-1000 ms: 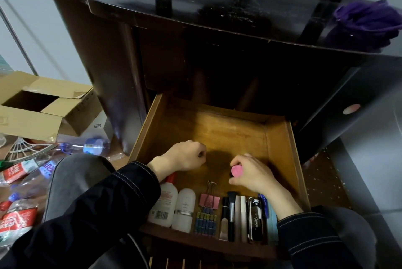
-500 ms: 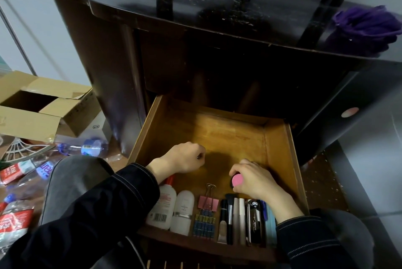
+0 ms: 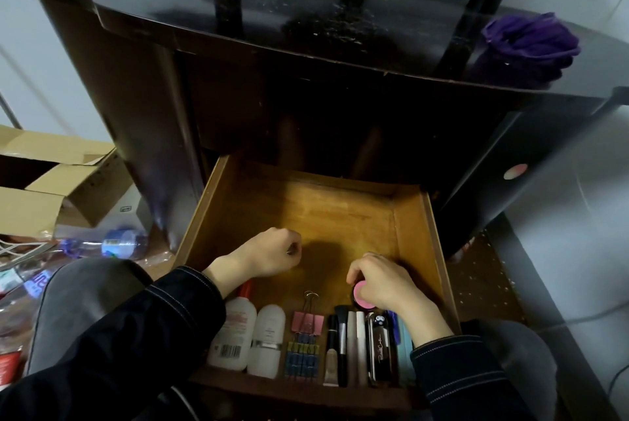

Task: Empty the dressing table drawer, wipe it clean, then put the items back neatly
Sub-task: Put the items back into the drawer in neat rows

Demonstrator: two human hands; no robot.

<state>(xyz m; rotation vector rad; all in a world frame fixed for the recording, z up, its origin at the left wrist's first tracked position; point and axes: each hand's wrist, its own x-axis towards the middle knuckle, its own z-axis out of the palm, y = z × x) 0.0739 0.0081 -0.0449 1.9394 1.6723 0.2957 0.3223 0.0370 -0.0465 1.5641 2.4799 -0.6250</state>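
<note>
The wooden drawer (image 3: 413, 233) stands pulled out under the dark dressing table (image 3: 279, 12). Along its front lie two white bottles (image 3: 250, 335), a pink binder clip (image 3: 308, 321) with small clips below it, a row of brushes and tubes (image 3: 343, 345) and a black case (image 3: 380, 349). My right hand (image 3: 384, 284) grips a small round pink compact (image 3: 360, 296) low over the drawer floor, just behind the brushes. My left hand (image 3: 269, 253) hovers curled over the drawer's left middle; something small may glint at its fingertips.
A purple cloth (image 3: 531, 46) lies on the tabletop at the right. An open cardboard box (image 3: 58, 182) and several plastic bottles (image 3: 112, 245) crowd the floor at the left. My knees flank the drawer front.
My right hand has lowered the pink compact toward me, down to the drawer floor behind the brushes. My left hand has barely moved.
</note>
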